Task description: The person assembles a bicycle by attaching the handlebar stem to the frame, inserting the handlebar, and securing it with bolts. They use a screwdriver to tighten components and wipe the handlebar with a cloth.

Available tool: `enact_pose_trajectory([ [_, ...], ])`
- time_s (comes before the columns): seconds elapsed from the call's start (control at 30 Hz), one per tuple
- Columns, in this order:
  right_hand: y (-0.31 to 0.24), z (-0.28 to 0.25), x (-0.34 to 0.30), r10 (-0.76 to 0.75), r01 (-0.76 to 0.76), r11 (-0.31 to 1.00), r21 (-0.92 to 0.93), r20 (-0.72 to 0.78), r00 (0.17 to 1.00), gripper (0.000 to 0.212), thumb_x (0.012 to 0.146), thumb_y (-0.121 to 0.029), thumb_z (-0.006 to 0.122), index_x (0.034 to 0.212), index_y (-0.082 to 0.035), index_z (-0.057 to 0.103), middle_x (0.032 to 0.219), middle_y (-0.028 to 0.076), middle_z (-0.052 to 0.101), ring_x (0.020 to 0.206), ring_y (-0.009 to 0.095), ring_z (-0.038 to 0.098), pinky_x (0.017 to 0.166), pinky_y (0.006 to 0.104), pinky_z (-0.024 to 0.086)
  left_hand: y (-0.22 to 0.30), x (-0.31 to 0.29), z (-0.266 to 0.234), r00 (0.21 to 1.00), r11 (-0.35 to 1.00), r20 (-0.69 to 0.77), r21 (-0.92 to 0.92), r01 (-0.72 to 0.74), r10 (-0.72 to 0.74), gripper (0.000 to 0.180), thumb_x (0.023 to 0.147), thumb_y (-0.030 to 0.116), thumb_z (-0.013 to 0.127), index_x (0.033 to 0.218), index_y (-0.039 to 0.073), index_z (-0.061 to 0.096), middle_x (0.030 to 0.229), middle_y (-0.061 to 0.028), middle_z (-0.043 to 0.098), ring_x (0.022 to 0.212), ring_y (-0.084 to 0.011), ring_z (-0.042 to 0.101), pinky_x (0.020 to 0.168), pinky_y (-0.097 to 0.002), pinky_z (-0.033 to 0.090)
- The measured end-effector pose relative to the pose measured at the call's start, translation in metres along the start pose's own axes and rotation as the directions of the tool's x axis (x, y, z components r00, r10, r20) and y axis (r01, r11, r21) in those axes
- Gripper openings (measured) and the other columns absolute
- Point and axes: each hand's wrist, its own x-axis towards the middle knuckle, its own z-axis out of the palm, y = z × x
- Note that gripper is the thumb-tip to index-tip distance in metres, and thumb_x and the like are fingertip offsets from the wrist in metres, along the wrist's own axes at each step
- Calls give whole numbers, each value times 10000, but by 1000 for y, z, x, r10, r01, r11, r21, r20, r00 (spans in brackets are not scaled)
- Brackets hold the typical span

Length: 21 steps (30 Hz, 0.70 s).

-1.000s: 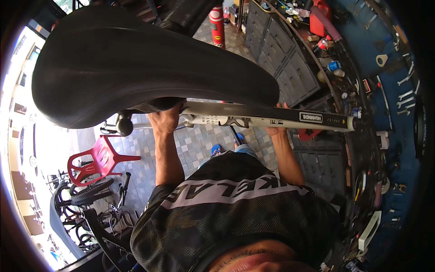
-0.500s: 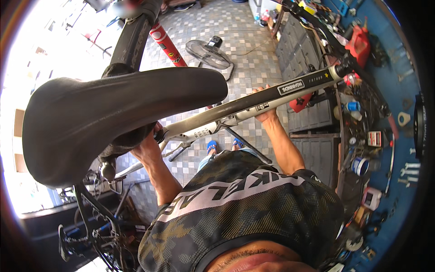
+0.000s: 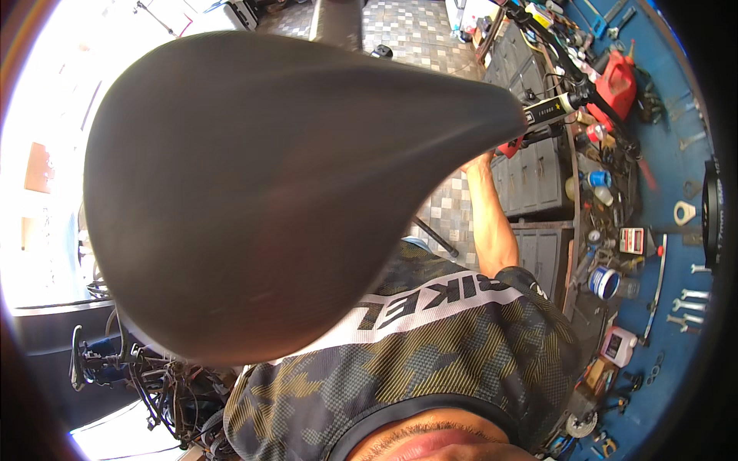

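A large black bicycle saddle (image 3: 277, 192) fills the middle and left of the view, close up and slightly blurred. Past its nose, the front end of a black and pale bicycle frame (image 3: 547, 112) shows, with a dark handlebar (image 3: 565, 61) at the far right. My right forearm reaches up to the saddle's lower edge. Only the wrist side of my right hand (image 3: 479, 164) shows there, near the frame tube; the saddle hides its fingers. My left hand and most of the frame are out of sight, with the saddle covering the area.
Grey drawers (image 3: 530, 177) stand beyond my right arm. A cluttered bench runs along the blue tool wall (image 3: 665, 207), with a red jerrycan (image 3: 615, 84), a tub (image 3: 603, 283) and hanging wrenches (image 3: 694, 295). Tangled bike parts (image 3: 173, 384) lie lower left. A thick dark bar (image 3: 337, 23) stands behind the saddle.
The saddle has come closer and shifted right, now covering my left hand and most of the frame. My right hand stays near the frame, but its fingers have gone out of sight.
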Motion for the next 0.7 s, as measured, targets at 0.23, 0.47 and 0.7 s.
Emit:
enact_pose_trajectory([
  [0.23, -14, -46, -31, -98, 14, 974, -226, -365, 926, 221, 1030, -351, 585, 1014, -156, 689, 867, 22, 743, 819, 169, 720, 742, 408, 578, 5, 20, 8, 991, 985, -16, -110, 129, -132, 317, 959, 280, 720, 1233, 122, 720, 1078, -118, 740, 977, -249, 707, 853, -409, 549],
  [0.47, 25, -124, -171, 135, -241, 839, -489, -242, 961, 305, 1013, -328, 643, 1219, -105, 673, 1015, 88, 722, 866, 239, 717, 724, 402, 552, 12, 12, -42, 999, 854, -25, -518, -34, 24, 260, 895, 302, 780, 1050, 93, 777, 915, -107, 770, 818, -229, 697, 777, -406, 541],
  [0.7, 35, -198, -324, 114, -373, 701, -608, -421, 900, 280, 1012, -329, 660, 1186, -118, 720, 988, 56, 735, 859, 199, 714, 704, 338, 561, -18, 15, -30, 998, 840, 48, -542, 0, 31, 431, 977, 348, 733, 1214, -8, 676, 1034, -108, 736, 943, -193, 665, 863, -357, 536],
])
